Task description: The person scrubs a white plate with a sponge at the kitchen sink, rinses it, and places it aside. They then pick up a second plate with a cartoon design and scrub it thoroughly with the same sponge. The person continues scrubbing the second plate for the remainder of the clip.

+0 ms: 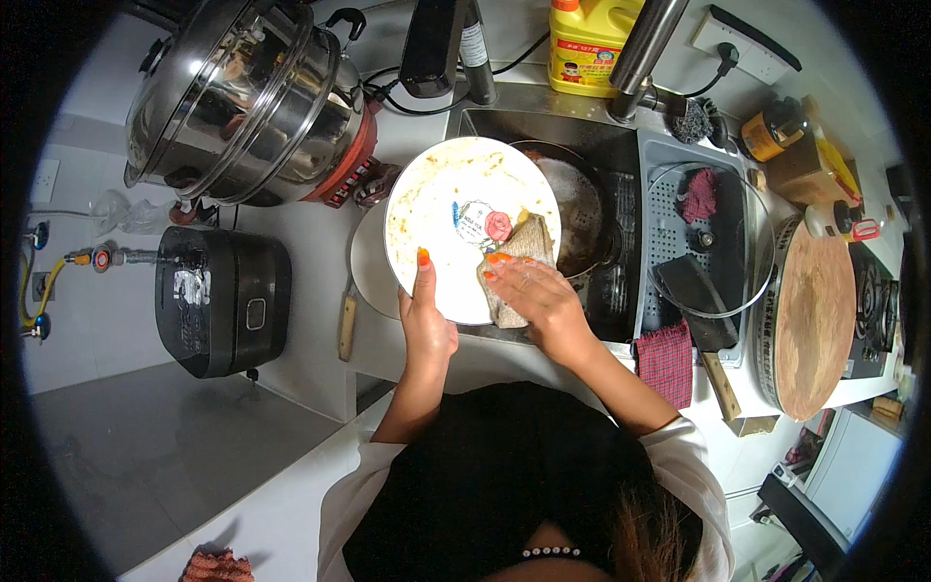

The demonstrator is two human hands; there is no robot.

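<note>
A white plate [427, 194] with a printed rose and yellow-brown food smears is held up over the left side of the sink. My left hand [427, 320] grips its near left rim, thumb on the face and the other fingers hidden beneath. Against the plate's right side my right hand [538, 301] presses a beige-brown cloth [529, 242], fingers laid over it. Partly hidden below the plate is another pale round dish [373, 267] on the counter. A dark pan [577, 199] with wet brownish residue sits in the sink basin.
Right of the basin, a grey drain tray [652, 155] holds a glass lid [766, 281], a cleaver [693, 301] and a red cloth [698, 194]. A round wooden board [815, 310] stands farther right. The faucet [645, 58] rises behind; a steel steamer [242, 97] and black rice cooker [223, 301] stand left.
</note>
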